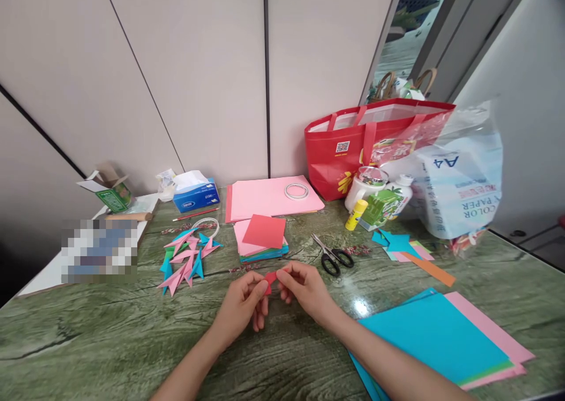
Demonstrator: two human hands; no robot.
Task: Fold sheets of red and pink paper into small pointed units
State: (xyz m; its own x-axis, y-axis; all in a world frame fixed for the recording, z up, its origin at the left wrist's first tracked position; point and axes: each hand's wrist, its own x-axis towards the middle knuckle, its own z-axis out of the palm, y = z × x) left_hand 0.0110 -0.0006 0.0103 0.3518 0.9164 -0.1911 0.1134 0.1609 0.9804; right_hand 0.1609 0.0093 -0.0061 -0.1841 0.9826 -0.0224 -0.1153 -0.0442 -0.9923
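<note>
Both hands meet over the green wood-grain table [88, 342] and pinch a small folded piece of red paper [270, 279]. My left hand [242, 305] has its fingers curled around the paper's left side. My right hand [304, 286] grips the paper's right side with thumb and fingertips. Just behind the hands lies a stack of small coloured squares [263, 239] with a red sheet on top. Black-handled scissors [332, 255] lie to the right of the stack.
Folded pink and blue paper shapes [188, 258] lie at the left. Large blue and pink sheets [436, 336] sit at the right front. Behind are pink paper with a tape roll [296, 191], a tissue box [196, 194], a glue stick [355, 214], a red bag [353, 145] and a plastic paper pack [463, 183].
</note>
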